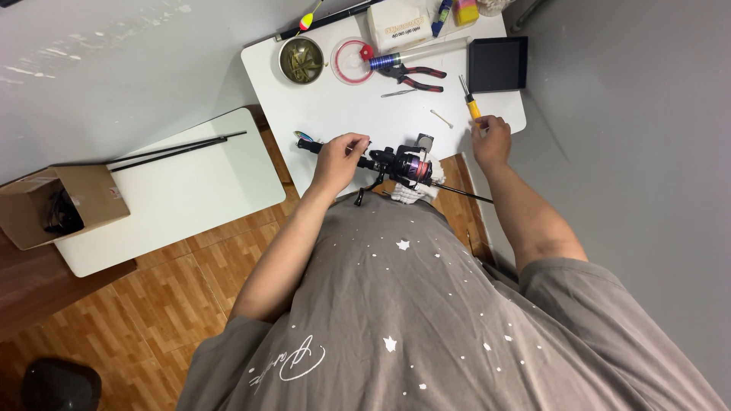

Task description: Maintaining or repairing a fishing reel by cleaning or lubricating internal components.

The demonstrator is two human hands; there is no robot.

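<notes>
My left hand (339,157) grips the black handle of a fishing rod (457,192) that lies across the near edge of the white table (335,106). A black and purple spinning reel (403,164) is mounted on the rod just right of that hand, above a white cloth (415,194). My right hand (491,141) rests at the table's right side, its fingers closing on the lower end of a yellow-handled screwdriver (472,105).
On the table stand a round tin (300,59), a red-rimmed line spool (352,61), red-handled pliers (415,74), a black tray (497,64) and a white box (397,29). A second white table (198,198) at left carries black rod sections (179,149) and a cardboard box (57,205).
</notes>
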